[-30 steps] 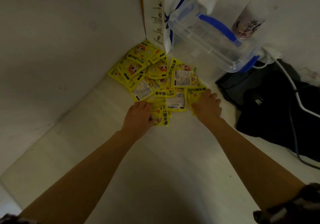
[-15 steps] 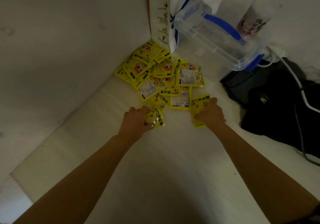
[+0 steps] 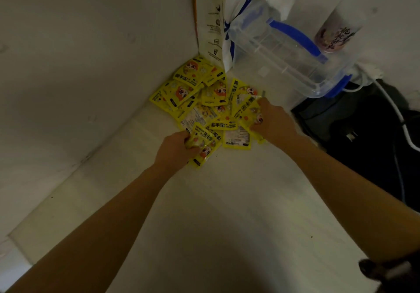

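Yellow printed foil sachets point(image 3: 204, 97) lie in a loose, overlapping heap on a pale flat surface point(image 3: 227, 213). The heap sits in a corner of pale walls point(image 3: 91, 54), just left of a clear plastic storage box with a blue handle point(image 3: 284, 52) and nearer the camera than it. The left hand point(image 3: 176, 150) is at the end of the heap farthest from the box, its fingers curled round a few sachets that fan out past its knuckles. The right hand point(image 3: 273, 124) is at the edge of the heap closest to the box, thumb on top and fingers closed round several more sachets. Both bare forearms reach in from the lower edge of the view.

A white paper bag with blue print point(image 3: 213, 31) stands upright against the box's left side. A pale cup with pink and purple print point(image 3: 336, 31) stands behind the box's right end. Right of the box lies a dark heap of black fabric point(image 3: 363, 133), with a white cable point(image 3: 395, 111) running across it.
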A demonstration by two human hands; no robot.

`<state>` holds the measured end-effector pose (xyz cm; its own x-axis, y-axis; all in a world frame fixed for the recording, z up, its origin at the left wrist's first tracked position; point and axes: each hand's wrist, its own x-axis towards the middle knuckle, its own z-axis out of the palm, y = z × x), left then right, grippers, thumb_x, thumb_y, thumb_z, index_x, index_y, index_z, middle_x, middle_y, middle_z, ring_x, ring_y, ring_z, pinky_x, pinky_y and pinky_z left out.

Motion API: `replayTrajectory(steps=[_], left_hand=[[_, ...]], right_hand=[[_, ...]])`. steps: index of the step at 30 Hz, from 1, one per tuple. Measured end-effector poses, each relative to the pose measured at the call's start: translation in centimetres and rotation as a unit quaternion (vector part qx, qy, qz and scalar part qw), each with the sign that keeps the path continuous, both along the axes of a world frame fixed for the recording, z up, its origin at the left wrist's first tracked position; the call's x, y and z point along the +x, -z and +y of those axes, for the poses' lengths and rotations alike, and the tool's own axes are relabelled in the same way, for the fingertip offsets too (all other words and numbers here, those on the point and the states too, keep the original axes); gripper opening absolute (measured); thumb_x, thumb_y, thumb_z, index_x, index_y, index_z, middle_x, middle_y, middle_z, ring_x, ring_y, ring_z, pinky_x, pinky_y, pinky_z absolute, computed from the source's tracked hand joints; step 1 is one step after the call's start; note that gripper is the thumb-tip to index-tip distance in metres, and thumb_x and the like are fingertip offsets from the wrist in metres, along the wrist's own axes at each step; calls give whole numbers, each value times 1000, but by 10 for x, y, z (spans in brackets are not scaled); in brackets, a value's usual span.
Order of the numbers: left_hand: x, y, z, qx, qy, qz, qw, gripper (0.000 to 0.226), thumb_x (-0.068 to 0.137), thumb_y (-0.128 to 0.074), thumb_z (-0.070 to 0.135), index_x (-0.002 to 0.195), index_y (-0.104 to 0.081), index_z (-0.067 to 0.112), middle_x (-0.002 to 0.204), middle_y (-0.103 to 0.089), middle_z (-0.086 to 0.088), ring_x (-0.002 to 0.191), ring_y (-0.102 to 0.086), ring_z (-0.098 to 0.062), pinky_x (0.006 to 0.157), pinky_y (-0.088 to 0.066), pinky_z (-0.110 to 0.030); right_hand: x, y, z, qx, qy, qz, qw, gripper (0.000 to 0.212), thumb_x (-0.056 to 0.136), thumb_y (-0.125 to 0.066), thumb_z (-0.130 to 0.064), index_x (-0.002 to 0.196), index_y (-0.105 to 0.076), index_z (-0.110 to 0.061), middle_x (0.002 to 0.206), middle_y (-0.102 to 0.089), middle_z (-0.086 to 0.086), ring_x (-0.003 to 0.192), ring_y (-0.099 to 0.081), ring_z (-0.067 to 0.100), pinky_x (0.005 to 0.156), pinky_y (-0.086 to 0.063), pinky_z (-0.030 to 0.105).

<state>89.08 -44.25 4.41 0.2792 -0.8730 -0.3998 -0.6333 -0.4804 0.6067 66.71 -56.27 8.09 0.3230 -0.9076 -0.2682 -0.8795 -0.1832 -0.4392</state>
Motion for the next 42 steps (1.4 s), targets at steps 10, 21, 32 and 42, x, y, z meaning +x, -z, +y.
replayTrajectory(steps=[10,21,32,42], left_hand=[[-14,15,-5,51,60,-140,987,35,77,-64,46,96,-64,16,98,-52,-7,100,-51,-30,81,-41,-38],[-25,9,1,27,-7,-37,999,41,74,-75,23,109,-63,7,103,-39,-7,81,-49,-26,74,-40,-27],[-28,2,32,42,-47,1,998,44,67,-78,23,91,-42,23,89,-65,-5,80,-64,-27,69,-52,-37],[0,-8,32,24,-155,124,980,35,59,-84,22,88,-67,13,82,-71,-13,74,-69,-29,69,-59,-43]], right_hand=[[30,22,-49,-44,-126,117,984,65,84,-63,-32,137,-36,-6,131,-40,22,116,-42,39,90,-45,46],[30,29,-39,-47,-76,154,984,72,89,-55,-44,144,-25,-8,139,-38,23,126,-38,45,101,-35,53],[7,22,-4,9,-35,125,991,49,85,-62,-33,122,-45,-5,121,-42,17,107,-50,37,90,-44,48],[-8,10,11,199,157,-140,957,42,78,-75,-16,117,-61,-4,116,-64,12,111,-60,30,92,-49,36]])
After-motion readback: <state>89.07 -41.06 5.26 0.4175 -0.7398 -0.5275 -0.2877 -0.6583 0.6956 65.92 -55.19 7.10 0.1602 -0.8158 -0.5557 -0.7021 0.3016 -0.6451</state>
